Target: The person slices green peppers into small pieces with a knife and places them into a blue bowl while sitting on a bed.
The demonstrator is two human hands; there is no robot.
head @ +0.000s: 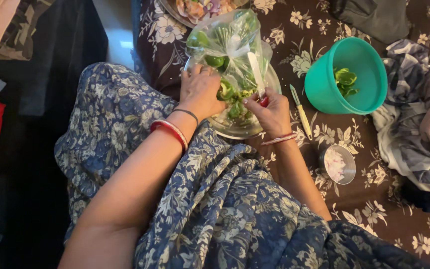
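My left hand [200, 90] rests on a piece of green capsicum [226, 91] on a round steel plate [235, 130]. My right hand [273, 112] grips a knife [256, 72] with a red handle, its pale blade pointing up over the plate. A clear plastic bag of green capsicums [227, 42] sits at the plate's far side. Cut green pieces lie on the plate between my hands.
A teal plastic bowl [347, 74] with green scraps stands to the right. A yellow-handled peeler [300, 112] lies beside the plate. A small steel bowl [337, 164] holds chopped onion. Another plate of food [195, 9] is at the top. Crumpled cloth [419, 119] lies at right on the brown floral sheet [399, 214].
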